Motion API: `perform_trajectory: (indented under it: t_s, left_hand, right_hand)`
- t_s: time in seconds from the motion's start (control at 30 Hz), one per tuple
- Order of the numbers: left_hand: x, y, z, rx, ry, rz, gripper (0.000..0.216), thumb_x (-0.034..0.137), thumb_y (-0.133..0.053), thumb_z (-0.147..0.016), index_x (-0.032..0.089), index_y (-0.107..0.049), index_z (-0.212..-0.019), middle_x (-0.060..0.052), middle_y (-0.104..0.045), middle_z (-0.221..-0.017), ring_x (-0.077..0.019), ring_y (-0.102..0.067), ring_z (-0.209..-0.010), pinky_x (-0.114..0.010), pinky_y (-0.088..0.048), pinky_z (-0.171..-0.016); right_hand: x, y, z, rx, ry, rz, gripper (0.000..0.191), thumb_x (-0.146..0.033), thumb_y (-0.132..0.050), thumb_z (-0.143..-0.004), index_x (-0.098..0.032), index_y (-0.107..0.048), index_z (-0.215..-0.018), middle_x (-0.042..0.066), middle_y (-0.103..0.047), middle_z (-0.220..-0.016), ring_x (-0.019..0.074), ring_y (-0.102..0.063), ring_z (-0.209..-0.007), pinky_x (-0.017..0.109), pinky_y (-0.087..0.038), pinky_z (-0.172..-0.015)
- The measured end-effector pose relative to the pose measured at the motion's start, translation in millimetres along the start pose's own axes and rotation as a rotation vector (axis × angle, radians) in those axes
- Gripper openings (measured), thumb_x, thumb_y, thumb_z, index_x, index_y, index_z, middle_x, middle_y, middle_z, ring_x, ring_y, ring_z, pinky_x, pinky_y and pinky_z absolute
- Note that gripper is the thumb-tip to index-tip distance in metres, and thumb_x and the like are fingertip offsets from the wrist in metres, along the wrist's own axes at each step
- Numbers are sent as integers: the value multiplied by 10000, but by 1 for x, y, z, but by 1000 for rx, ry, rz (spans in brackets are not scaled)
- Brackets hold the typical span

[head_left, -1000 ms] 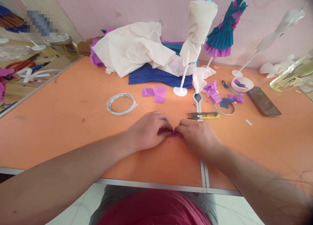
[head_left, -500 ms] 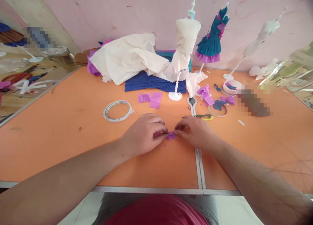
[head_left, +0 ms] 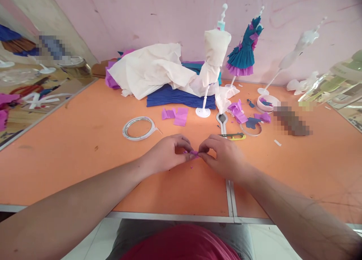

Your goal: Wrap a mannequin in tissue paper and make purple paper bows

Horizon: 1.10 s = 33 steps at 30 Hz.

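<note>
Between my hands is a small purple crepe paper piece [head_left: 194,153], pinched at both ends. My left hand [head_left: 172,152] has thumb and fingers closed on its left side. From the right, my right hand [head_left: 219,154] pinches the other edge, its fingertips almost meeting the left ones. Just behind the right hand lies a pair of yellow-handled thread snips [head_left: 237,136], partly covered by it. A roll of double-sided tape [head_left: 138,128] rests flat beyond my left forearm. Purple paper squares [head_left: 180,116] lie farther back.
A small mannequin [head_left: 216,48] wrapped in white paper stands behind my hands. Farther back are a mannequin in a teal and purple dress [head_left: 243,56] and a bare one [head_left: 299,48]. White paper [head_left: 155,69] and blue paper [head_left: 175,97] are heaped by the wall.
My right hand has moved slightly left, and the fingertips of both hands are closer together. The purple piece, seen spread out before, is now squeezed narrower between them. The view has shifted a little.
</note>
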<state>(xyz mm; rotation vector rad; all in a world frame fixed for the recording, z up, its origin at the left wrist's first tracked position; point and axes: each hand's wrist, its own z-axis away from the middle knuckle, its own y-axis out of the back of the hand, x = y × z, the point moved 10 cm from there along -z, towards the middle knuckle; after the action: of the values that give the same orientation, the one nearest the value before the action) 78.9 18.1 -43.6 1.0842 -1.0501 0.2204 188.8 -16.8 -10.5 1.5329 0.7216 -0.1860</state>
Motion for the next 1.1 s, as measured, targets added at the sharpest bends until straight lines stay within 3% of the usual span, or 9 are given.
perform_trajectory:
  t_s: [0.13, 0.33, 0.53, 0.7, 0.8, 0.87, 1.0, 1.1]
  left_hand:
    - [1, 4, -1, 16, -8, 29, 308, 504, -627, -783, 207, -700, -816, -37, -645, -976, -178, -630, -834, -315, -507, -781]
    - [4, 4, 0, 26, -14, 4, 285, 491, -649, -770, 215, -712, -799, -28, -640, -953, -172, -627, -832, -298, -499, -769]
    - [6, 6, 1, 40, -6, 59, 241, 447, -647, -786, 215, -708, -815, -22, -637, -930, -169, -619, -840, -300, -485, -787]
    - [9, 8, 3, 49, -11, 63, 257, 462, -647, -784, 213, -706, -809, -18, -643, -931, -172, -620, -840, -308, -479, -787]
    - [8, 8, 3, 54, 0, 76, 261, 462, -657, -775, 209, -708, -807, -19, -647, -922, -173, -620, -837, -307, -479, -786]
    - [6, 8, 3, 59, 8, 112, 257, 456, -659, -777, 206, -709, -808, -22, -646, -917, -172, -615, -839, -301, -475, -783]
    - [-3, 7, 2, 60, 58, 287, 242, 442, -658, -785, 204, -698, -805, -16, -642, -889, -159, -589, -807, -285, -467, -758]
    - [-9, 5, 3, 61, 102, 395, 230, 432, -670, -778, 208, -697, -822, -12, -648, -881, -160, -576, -805, -286, -455, -762]
  right_hand:
    - [13, 3, 0, 37, -90, -119, 244, -351, -604, -828, -240, -647, -1041, -6, -666, -948, 102, -549, -709, 237, -406, -648]
    - [16, -6, -3, -46, -114, -227, 131, -320, -610, -806, -230, -703, -825, -15, -669, -785, 102, -519, -659, 226, -377, -589]
    - [16, -7, -3, -47, -159, -280, 168, -345, -592, -808, -208, -681, -769, -10, -650, -737, 108, -501, -628, 237, -392, -574]
    - [19, -3, -3, -10, -202, -317, 251, -437, -613, -796, -247, -685, -945, -2, -673, -865, 118, -514, -655, 252, -413, -589]
    - [19, -3, -4, 9, -182, -323, 190, -397, -613, -804, -225, -693, -794, -3, -650, -765, 115, -503, -650, 249, -399, -594]
    - [21, -3, -4, 22, -198, -358, 191, -392, -607, -810, -220, -690, -813, -6, -634, -738, 111, -498, -638, 246, -402, -594]
    - [23, -11, -3, -44, -265, -466, 339, -459, -636, -773, -221, -667, -1013, 13, -650, -871, 119, -534, -667, 251, -438, -600]
    - [21, -17, -3, -86, -270, -502, 296, -467, -641, -759, -208, -696, -892, 4, -649, -806, 122, -520, -662, 243, -420, -581]
